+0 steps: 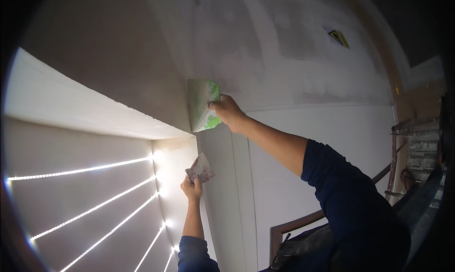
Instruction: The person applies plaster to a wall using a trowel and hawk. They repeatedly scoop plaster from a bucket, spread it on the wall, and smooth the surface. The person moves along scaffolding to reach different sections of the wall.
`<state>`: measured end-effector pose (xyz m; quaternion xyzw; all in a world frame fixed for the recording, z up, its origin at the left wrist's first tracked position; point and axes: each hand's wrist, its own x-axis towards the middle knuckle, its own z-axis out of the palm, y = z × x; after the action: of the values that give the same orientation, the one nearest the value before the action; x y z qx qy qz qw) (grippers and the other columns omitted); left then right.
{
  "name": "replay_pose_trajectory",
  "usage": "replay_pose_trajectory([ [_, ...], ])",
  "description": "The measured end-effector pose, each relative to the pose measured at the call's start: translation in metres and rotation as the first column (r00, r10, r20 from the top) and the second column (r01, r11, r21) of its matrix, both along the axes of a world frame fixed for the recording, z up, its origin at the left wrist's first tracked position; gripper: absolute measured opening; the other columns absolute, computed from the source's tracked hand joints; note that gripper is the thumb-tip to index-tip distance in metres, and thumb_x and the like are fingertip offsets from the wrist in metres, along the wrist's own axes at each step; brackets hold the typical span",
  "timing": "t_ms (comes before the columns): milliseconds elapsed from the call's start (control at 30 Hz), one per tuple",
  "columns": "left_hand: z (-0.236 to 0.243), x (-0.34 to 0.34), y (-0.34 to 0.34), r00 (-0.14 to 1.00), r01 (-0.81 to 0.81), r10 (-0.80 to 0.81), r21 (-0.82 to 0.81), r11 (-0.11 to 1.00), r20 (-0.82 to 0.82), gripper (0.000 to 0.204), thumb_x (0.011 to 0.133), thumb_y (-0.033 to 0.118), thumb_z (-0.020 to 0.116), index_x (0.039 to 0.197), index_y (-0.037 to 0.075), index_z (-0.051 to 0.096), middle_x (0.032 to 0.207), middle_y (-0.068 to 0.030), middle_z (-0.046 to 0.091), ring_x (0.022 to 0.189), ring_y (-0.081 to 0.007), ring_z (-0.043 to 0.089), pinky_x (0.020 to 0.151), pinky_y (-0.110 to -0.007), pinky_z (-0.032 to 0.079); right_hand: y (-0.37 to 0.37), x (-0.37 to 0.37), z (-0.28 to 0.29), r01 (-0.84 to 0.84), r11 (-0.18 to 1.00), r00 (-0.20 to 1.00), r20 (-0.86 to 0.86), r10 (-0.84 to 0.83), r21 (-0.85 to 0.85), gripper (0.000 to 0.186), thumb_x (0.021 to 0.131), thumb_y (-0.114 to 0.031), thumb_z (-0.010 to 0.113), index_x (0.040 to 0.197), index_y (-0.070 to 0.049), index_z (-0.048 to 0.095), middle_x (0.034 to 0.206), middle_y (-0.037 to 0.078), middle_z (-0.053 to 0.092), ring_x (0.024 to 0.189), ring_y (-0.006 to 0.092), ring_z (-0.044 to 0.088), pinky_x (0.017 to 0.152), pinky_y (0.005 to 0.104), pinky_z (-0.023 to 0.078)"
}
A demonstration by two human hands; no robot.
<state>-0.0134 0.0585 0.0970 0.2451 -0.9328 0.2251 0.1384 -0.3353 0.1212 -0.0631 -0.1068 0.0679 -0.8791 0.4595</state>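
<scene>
My right hand (228, 112) reaches up to the wall corner, its fingers closed on a flat green putty spreader (201, 104) smeared with white. The spreader's far edge lies along the inner corner, just above the recess edge. Lower and to the left, my left hand (192, 188) grips a smaller flat piece (202, 169) with reddish-brown and whitish stains. It looks like a second spreader, but its kind is unclear. This piece is raised in front of the pale recess side (175, 158), apart from the right hand's spreader.
Patchy grey-and-white plaster covers the upper wall (284, 44), which bears a yellow warning sign (337, 37). Bright light strips (95, 169) line the recess at left. A brown wooden handrail (303, 219) runs at lower right, near a paint-spattered ladder-like frame (422, 149).
</scene>
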Motion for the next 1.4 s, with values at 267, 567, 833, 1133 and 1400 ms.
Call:
replay_pose_trajectory([
  [267, 0.026, 0.015, 0.063, 0.999, -0.033, 0.033, -0.029, 0.999, 0.025, 0.030, 0.082, 0.023, 0.060, 0.093, -0.005, 0.065, 0.068, -0.0107, 0.065, 0.059, -0.0164, 0.060, 0.058, -0.031, 0.049, 0.264, -0.115, 0.040, 0.344, 0.902, 0.939, 0.089, -0.332, -0.262, 0.016, 0.084, -0.011, 0.058, 0.088, 0.004, 0.061, 0.085, 0.012, 0.060, 0.079, 0.0207, 0.055, 0.074, 0.0378, 0.045],
  [567, 0.031, 0.014, 0.103, 0.998, -0.051, 0.054, -0.063, 0.997, 0.038, 0.024, 0.077, 0.019, 0.060, 0.092, 0.001, 0.066, 0.061, -0.0135, 0.060, 0.052, -0.0289, 0.060, 0.054, -0.037, 0.049, 0.410, -0.157, 0.013, 0.721, 0.537, 0.655, 0.179, -0.734, -0.438, 0.027, 0.093, -0.004, 0.053, 0.116, 0.007, 0.058, 0.103, 0.017, 0.066, 0.095, 0.0186, 0.065, 0.087, 0.0311, 0.052],
  [833, 0.011, 0.012, 0.105, 0.999, -0.036, 0.037, -0.033, 0.999, 0.017, 0.027, 0.080, 0.023, 0.061, 0.089, -0.001, 0.066, 0.063, -0.0115, 0.062, 0.054, -0.0202, 0.058, 0.056, -0.033, 0.048, 0.299, -0.097, 0.039, 0.990, 0.064, 0.042, -0.170, -0.985, -0.127, 0.059, 0.080, 0.017, 0.052, 0.128, -0.016, 0.062, 0.135, 0.006, 0.060, 0.120, 0.0285, 0.061, 0.102, 0.0361, 0.052],
  [1133, 0.010, 0.046, 0.079, 0.998, -0.039, 0.041, -0.048, 0.998, 0.044, 0.025, 0.080, 0.024, 0.060, 0.090, 0.002, 0.066, 0.061, -0.0127, 0.060, 0.052, -0.0283, 0.060, 0.053, -0.036, 0.048, 0.230, -0.059, -0.011, 0.972, 0.224, 0.197, -0.273, -0.941, -0.070, 0.041, 0.086, 0.010, 0.057, 0.121, -0.009, 0.064, 0.120, 0.010, 0.066, 0.112, 0.0230, 0.062, 0.097, 0.0368, 0.049],
  [1400, 0.031, 0.002, -0.004, 0.998, 0.054, -0.054, 0.013, 0.998, -0.023, 0.024, 0.080, 0.021, 0.060, 0.085, -0.002, 0.064, 0.058, -0.0082, 0.055, 0.051, -0.0140, 0.049, 0.050, -0.031, 0.042, 0.183, -0.162, 0.057, 0.939, -0.220, -0.214, 0.053, -0.975, -0.263, 0.023, 0.092, -0.008, 0.058, 0.113, 0.000, 0.066, 0.110, 0.020, 0.068, 0.098, 0.0267, 0.069, 0.082, 0.0368, 0.053],
])
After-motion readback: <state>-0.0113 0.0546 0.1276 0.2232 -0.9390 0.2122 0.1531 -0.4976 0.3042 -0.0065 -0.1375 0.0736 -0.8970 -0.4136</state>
